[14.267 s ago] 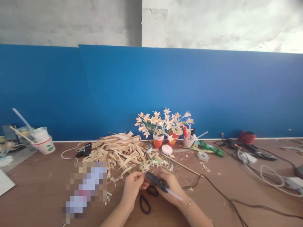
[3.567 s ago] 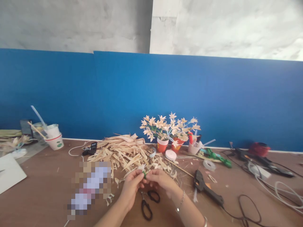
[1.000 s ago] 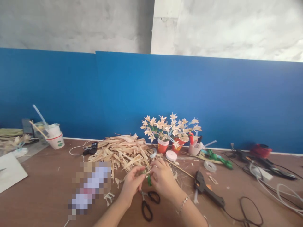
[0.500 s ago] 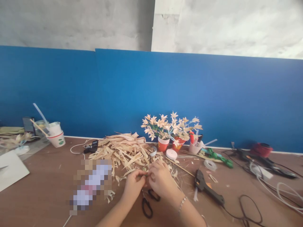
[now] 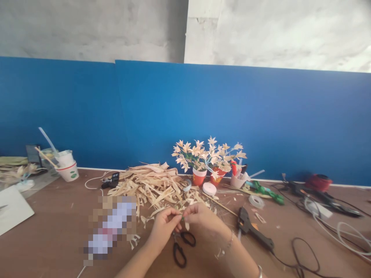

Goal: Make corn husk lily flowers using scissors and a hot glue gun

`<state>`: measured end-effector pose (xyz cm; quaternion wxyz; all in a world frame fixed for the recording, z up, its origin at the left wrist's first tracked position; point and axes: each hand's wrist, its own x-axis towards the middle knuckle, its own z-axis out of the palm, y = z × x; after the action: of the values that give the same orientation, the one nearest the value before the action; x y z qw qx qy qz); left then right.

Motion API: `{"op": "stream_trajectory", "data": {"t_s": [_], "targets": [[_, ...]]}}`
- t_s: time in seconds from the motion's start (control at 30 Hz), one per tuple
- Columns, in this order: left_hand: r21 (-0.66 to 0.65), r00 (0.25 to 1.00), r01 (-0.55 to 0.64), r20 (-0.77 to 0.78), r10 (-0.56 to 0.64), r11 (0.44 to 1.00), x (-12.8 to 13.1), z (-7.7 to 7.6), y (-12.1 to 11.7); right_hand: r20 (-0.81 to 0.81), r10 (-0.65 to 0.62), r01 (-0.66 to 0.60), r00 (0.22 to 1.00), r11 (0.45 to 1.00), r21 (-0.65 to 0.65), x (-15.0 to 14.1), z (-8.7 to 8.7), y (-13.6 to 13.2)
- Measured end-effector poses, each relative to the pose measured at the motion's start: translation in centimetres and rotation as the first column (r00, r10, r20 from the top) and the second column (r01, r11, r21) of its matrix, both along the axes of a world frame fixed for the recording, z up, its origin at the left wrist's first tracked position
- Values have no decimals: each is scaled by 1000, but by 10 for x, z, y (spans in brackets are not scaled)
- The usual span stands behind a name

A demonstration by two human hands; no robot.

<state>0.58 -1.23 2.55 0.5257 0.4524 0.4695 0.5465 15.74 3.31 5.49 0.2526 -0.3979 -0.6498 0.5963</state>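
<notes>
My left hand (image 5: 167, 227) is closed in a pinch, thumb and forefinger on a small green piece (image 5: 182, 218). Facing it, my right hand (image 5: 203, 219) is pinched too, its fingertips close beside the green piece. A pale petal-like bit of husk (image 5: 187, 225) shows under the right fingertips. What exactly sits between those fingers is too small to make out. Black-handled scissors (image 5: 180, 255) lie on the table just below the hands, their blades mostly hidden. Beyond the fingers spreads a heap of dry corn husk strips (image 5: 153, 183).
Husk flowers (image 5: 213, 152) stand in red paper cups (image 5: 199, 177) at the back. A glue gun (image 5: 252, 227) with its cord lies right, near a tape roll (image 5: 256, 201). A white cup (image 5: 68, 170) stands left; cables (image 5: 344, 235) cross the far right.
My right hand has turned and drawn slightly away to the right, so the green piece and pale husk bit now show. The left hand has hardly moved.
</notes>
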Motion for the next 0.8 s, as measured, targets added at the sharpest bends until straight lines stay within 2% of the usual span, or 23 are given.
{"op": "stream_trajectory", "data": {"t_s": [0.1,0.23,0.33,0.43,0.5,0.6,0.7,0.8], "targets": [[26,1000,23,-17,-22,999,-1,1,-1,-94,62,-74,994,989,-126,3,1,1],[55,997,59,-41,-57,997,-2,1,-1,-103,68,-83,992,985,-150,3,-1,1],[63,997,48,-60,-44,997,-2,-3,0,-36,52,-54,998,997,-59,-1,-4,-2],[69,997,13,-80,-7,998,-2,-8,1,97,-58,43,994,987,153,-7,-2,-8],[70,996,-8,-90,14,997,-2,-10,3,188,-175,98,967,928,359,-12,2,-14],[52,994,-41,-103,46,998,-2,-10,3,278,-337,91,900,766,636,-20,6,-22],[27,991,-81,-109,83,996,-1,-7,2,308,-461,51,833,616,786,-26,5,-27],[13,990,-113,-82,114,993,-1,-6,2,314,-525,4,791,518,855,-29,2,-28]]}}
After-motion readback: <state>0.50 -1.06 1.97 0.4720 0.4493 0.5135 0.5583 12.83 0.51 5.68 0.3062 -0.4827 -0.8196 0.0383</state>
